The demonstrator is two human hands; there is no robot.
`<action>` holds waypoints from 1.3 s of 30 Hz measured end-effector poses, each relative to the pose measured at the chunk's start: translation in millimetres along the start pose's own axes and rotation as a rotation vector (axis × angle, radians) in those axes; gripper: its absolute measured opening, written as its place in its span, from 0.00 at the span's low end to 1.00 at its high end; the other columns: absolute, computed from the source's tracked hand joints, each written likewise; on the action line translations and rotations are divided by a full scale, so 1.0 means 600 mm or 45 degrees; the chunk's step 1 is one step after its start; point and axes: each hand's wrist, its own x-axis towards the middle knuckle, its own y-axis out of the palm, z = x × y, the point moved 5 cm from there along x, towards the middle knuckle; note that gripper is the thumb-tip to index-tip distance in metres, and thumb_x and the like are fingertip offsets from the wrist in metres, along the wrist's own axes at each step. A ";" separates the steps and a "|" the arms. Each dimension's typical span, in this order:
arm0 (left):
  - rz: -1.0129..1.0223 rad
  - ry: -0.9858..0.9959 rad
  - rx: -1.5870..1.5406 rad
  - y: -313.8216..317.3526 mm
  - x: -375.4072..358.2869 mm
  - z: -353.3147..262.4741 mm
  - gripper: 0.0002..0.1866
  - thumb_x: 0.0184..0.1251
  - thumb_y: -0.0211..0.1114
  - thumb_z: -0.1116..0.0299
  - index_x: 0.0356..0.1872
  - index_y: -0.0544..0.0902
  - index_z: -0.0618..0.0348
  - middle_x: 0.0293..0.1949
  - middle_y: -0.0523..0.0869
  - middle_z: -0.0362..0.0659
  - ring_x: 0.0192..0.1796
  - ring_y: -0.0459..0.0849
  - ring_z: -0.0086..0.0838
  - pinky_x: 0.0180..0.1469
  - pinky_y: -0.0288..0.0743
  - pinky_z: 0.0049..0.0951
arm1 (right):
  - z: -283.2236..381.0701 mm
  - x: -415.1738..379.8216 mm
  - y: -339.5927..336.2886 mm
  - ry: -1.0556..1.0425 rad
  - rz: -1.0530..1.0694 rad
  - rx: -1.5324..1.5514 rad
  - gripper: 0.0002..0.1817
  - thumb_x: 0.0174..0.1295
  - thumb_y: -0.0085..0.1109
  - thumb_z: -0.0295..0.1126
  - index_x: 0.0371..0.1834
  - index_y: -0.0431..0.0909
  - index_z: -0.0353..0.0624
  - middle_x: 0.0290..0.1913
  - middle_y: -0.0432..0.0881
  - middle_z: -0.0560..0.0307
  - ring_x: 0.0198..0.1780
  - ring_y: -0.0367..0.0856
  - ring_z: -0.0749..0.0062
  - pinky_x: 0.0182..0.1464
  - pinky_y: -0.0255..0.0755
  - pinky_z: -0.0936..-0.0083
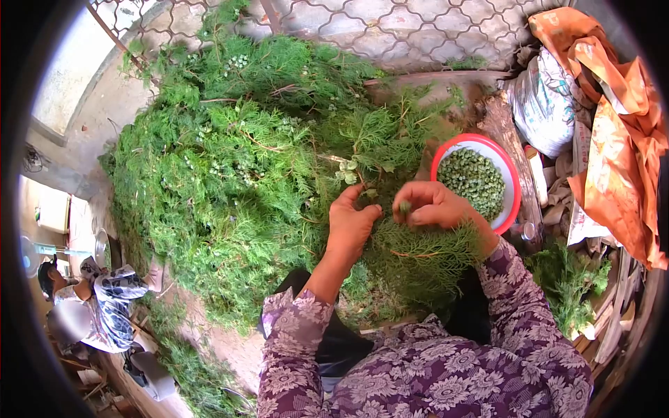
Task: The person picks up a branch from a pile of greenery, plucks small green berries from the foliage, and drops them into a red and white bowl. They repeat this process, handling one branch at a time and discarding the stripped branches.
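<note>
My left hand [348, 224] pinches an evergreen sprig [346, 169] that bears pale green cones. Close by on the right, my right hand [435, 204] is closed, with a small green cone [405, 207] between thumb and fingers. Beyond that hand stands a white bowl with a red rim [516, 184], holding a heap of small green cones [472, 180]. A feathery green branch [425, 254] lies across my lap, below both hands. In front and to the left spreads a big pile of cut evergreen branches [223, 167].
Wire mesh fencing [418, 31] runs behind the pile. At right are a log [512, 136], a white sack [546, 101], orange sheeting [620, 153] and wood pieces [617, 313]. Another person [104, 306] sits at far left. More cut greenery [195, 366] lies on the ground.
</note>
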 end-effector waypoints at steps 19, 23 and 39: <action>0.024 0.052 0.299 0.011 -0.002 0.019 0.21 0.47 0.62 0.81 0.47 0.76 0.65 0.29 0.80 0.35 0.27 0.75 0.15 0.28 0.69 0.15 | 0.007 0.010 -0.007 -0.163 -0.113 0.513 0.09 0.60 0.47 0.29 0.40 0.72 0.38 0.35 0.77 0.56 0.24 0.72 0.82 0.19 0.59 0.89; 0.030 0.027 0.209 0.012 -0.003 0.017 0.21 0.47 0.62 0.82 0.47 0.76 0.65 0.31 0.81 0.37 0.29 0.76 0.16 0.30 0.71 0.16 | -0.008 0.010 -0.026 -0.104 -0.194 0.545 0.09 0.60 0.48 0.29 0.41 0.73 0.38 0.33 0.78 0.56 0.23 0.72 0.82 0.20 0.61 0.88; 0.087 0.052 0.302 0.009 -0.004 0.034 0.17 0.58 0.55 0.76 0.49 0.75 0.69 0.35 0.82 0.41 0.34 0.76 0.18 0.37 0.71 0.19 | -0.024 0.029 -0.024 -0.347 -0.589 -0.854 0.12 0.45 0.63 0.31 0.30 0.75 0.36 0.25 0.76 0.53 0.25 0.75 0.73 0.28 0.70 0.76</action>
